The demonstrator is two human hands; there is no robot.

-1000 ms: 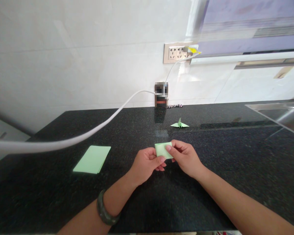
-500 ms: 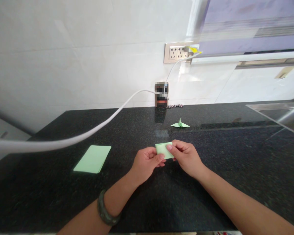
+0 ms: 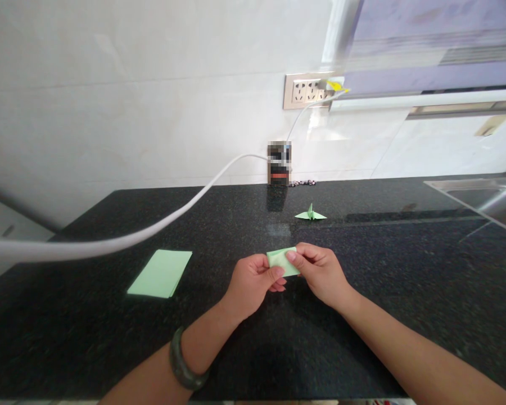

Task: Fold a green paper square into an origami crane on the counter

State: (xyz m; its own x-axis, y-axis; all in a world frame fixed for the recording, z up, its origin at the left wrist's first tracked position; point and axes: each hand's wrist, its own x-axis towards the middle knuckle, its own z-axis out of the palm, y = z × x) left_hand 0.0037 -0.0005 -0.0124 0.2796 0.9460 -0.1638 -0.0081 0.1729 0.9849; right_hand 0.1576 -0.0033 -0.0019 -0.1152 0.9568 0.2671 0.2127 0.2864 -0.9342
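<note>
A small folded piece of light green paper is held between my two hands over the dark countertop. My left hand pinches its left and lower part, thumb on the front face and fingers behind. On the right side, my right hand grips the upper corner with the thumb pressed on the front. Layers show along the paper's top left edge. Beyond the hands stands a folded green paper crane. To the left lies a stack of green paper sheets.
A pixelated upright device leans at the wall with a beaded strap beside it. A white cable arcs across the left side. Wall sockets are above, and a metal sink is set into the black countertop at right.
Both hands keep their hold on the folded paper, which has tilted very slightly, its layers parting a little more at the upper left. The view has shifted a touch; other things stay put.
</note>
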